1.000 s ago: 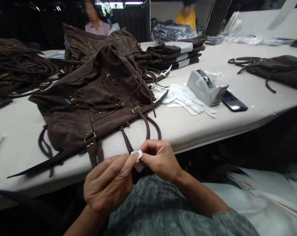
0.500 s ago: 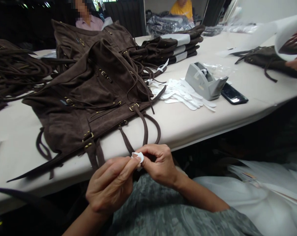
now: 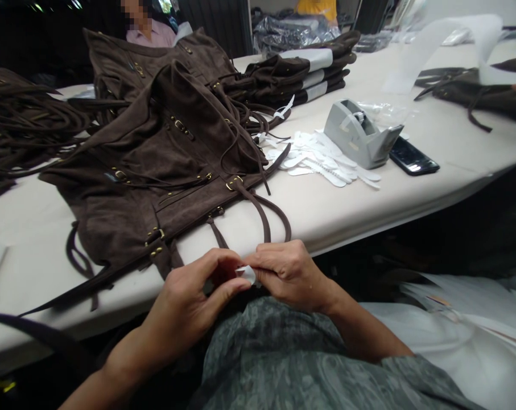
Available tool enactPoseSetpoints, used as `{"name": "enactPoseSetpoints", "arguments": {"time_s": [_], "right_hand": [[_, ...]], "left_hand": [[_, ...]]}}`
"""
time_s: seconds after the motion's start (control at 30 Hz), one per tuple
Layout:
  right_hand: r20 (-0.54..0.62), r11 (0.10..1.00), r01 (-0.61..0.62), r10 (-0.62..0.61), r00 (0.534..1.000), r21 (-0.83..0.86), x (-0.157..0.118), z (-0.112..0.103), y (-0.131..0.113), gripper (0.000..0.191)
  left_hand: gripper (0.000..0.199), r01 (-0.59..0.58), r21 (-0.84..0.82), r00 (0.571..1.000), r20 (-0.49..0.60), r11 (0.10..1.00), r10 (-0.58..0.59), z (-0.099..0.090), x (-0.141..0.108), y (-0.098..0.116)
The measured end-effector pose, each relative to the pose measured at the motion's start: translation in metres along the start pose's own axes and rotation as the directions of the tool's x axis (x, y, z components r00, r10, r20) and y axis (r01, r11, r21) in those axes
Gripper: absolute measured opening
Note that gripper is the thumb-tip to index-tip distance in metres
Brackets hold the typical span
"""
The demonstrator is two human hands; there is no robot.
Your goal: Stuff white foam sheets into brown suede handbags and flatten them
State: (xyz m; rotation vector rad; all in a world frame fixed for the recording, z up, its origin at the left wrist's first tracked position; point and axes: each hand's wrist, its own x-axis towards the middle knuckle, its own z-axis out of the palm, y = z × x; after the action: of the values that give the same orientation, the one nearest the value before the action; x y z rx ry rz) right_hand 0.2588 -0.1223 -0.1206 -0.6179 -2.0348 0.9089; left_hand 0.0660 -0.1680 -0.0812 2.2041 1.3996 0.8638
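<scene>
Nearest, above a green patterned garment, both hands meet at a small white piece (image 3: 249, 276) at the near edge of the table (image 3: 368, 213). The step in hand looks like fine fingertip work on this piece, perhaps folding or fastening it. The next move seems to call for a steady hold from the right and a careful press from the left.

The left hand (image 3: 195, 296) is partly spread: thumb and forefinger curve around a gap, with the thumb tip against the white piece. The right hand (image 3: 289, 276) is drawn in narrow, its fingertips pinched together at the piece's right side. Whether a strap is also caught in that pinch I cannot tell.

Just beyond, a dark brown bag (image 3: 121, 208) lies on the table to the left, its looped handle (image 3: 265, 222) reaching down behind the right hand. Farther and to the right lie a heap of white strips (image 3: 313, 162), a grey tape dispenser (image 3: 347, 136) and a phone (image 3: 413, 156). Beyond these are banded, folded bags (image 3: 279, 74), and at the far left a person in pink (image 3: 153, 35).
</scene>
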Motion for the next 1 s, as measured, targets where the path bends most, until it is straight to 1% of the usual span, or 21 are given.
{"name": "enactPoseSetpoints", "arguments": {"time_s": [0.07, 0.13, 0.17, 0.2, 0.23, 0.3, 0.33, 0.43, 0.53, 0.6, 0.67, 0.73, 0.8, 0.87, 0.9, 0.93, 1.0], "right_hand": [[0.031, 0.999, 0.018, -0.016, 0.999, -0.043, 0.002, -0.004, -0.003, 0.021], [0.033, 0.999, 0.045, -0.044, 0.998, -0.029, 0.004, -0.007, -0.007, 0.021], [0.036, 0.998, 0.065, -0.064, 0.997, -0.017, 0.004, -0.008, -0.008, 0.021], [0.04, 0.996, 0.086, -0.085, 0.996, -0.006, 0.005, -0.009, -0.009, 0.02], [0.044, 0.995, 0.1, -0.1, 0.994, 0.001, 0.005, -0.009, -0.009, 0.019], [0.048, 0.995, 0.097, -0.097, 0.994, 0.005, 0.004, -0.01, -0.008, 0.018], [0.048, 0.996, 0.085, -0.084, 0.995, 0.001, 0.004, -0.011, -0.007, 0.018], [0.045, 0.999, 0.033, -0.033, 0.998, -0.011, 0.002, -0.012, -0.005, 0.019], [0.035, 1.0, 0.005, -0.004, 0.999, -0.009, 0.001, -0.013, -0.004, 0.021], [0.031, 1.0, -0.002, 0.002, 1.0, -0.018, 0.001, -0.013, -0.004, 0.021], [0.032, 0.999, 0.007, -0.005, 0.999, -0.047, 0.001, -0.013, -0.004, 0.02], [0.04, 0.995, 0.03, -0.026, 0.999, -0.096, 0.001, -0.013, -0.004, 0.019], [0.052, 0.986, 0.057, -0.049, 0.997, -0.159, 0.001, -0.012, -0.003, 0.019], [0.067, 0.977, 0.078, -0.066, 0.996, -0.199, 0.001, -0.011, -0.003, 0.018], [0.075, 0.975, 0.086, -0.072, 0.995, -0.203, 0.001, -0.01, -0.003, 0.018], [0.073, 0.977, 0.09, -0.077, 0.994, -0.193, 0.0, -0.008, -0.003, 0.018], [0.032, 0.991, 0.062, -0.059, 0.998, -0.119, -0.002, -0.004, -0.004, 0.017]], "left_hand": [[0.015, 0.106, -0.072, 0.985, 0.145, 0.992, -0.095, -0.007, 0.006, 0.003], [0.018, 0.178, -0.098, 0.947, 0.286, 0.979, -0.144, -0.011, 0.009, 0.004], [0.017, 0.18, -0.092, 0.93, 0.341, 0.979, -0.138, -0.012, 0.01, 0.005], [0.014, 0.158, -0.086, 0.92, 0.374, 0.984, -0.115, -0.013, 0.009, 0.005], [0.017, 0.125, -0.083, 0.919, 0.384, 0.989, -0.084, -0.014, 0.009, 0.005], [0.035, 0.06, -0.095, 0.939, 0.343, 0.994, -0.024, -0.017, 0.008, 0.005], [0.035, 0.043, -0.105, 0.955, 0.297, 0.994, -0.01, -0.019, 0.008, 0.005], [0.025, 0.045, -0.135, 0.983, 0.182, 0.99, -0.02, -0.021, 0.012, 0.006], [0.014, 0.043, -0.15, 0.991, 0.13, 0.988, -0.023, -0.019, 0.015, 0.007], [0.008, -0.015, -0.125, 0.994, 0.108, 0.992, 0.028, -0.017, 0.016, 0.007], [0.008, -0.105, -0.041, 0.99, 0.087, 0.994, 0.108, -0.014, 0.014, 0.007], [0.011, -0.223, 0.098, 0.972, 0.102, 0.97, 0.213, -0.013, 0.012, 0.006], [0.011, -0.34, 0.249, 0.939, 0.145, 0.907, 0.313, -0.011, 0.01, 0.006], [0.006, -0.424, 0.345, 0.905, 0.192, 0.838, 0.379, -0.011, 0.009, 0.007], [0.005, -0.441, 0.367, 0.897, 0.21, 0.819, 0.389, -0.011, 0.009, 0.007], [0.008, -0.444, 0.378, 0.896, 0.215, 0.812, 0.389, -0.011, 0.01, 0.007], [0.017, -0.403, 0.377, 0.915, 0.2, 0.834, 0.351, -0.012, 0.011, 0.008]]}}
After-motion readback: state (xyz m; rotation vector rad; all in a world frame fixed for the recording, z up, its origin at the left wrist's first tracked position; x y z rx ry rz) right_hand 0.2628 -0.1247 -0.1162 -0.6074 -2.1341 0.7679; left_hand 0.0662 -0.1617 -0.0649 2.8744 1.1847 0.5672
